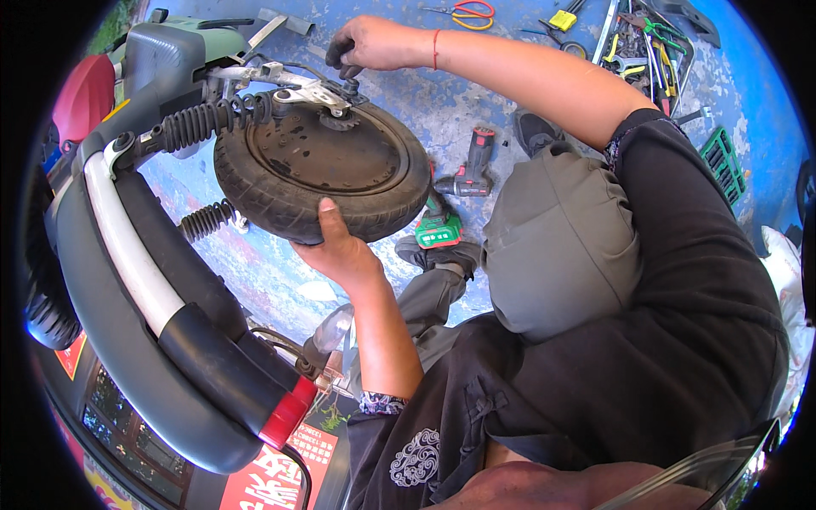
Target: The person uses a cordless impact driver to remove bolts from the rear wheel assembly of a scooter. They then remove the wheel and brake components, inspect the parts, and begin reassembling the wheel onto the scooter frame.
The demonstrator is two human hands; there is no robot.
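Note:
A scooter wheel (323, 166) with a black tyre and a dark, stained hub tilts beside a pale metal swingarm (306, 92). My left hand (340, 251) grips the tyre's near edge, thumb on top and fingers hidden beneath. At the far side, my right hand (367, 47) is closed just above the axle end, its darkened fingertips pinched together. Whatever sits between those fingertips is too small to make out. A black coil-spring shock absorber (204, 123) joins the swingarm's left end, and a second spring (208, 219) shows lower down.
The scooter body (127, 340), with its red tail light (287, 412), fills the left. Two cordless power tools, one with a green battery (439, 231) and one grey-black (474, 166), lie near my feet. Red-handled scissors (473, 14), piled hand tools (654, 55) and a green socket tray (722, 166) lie beyond.

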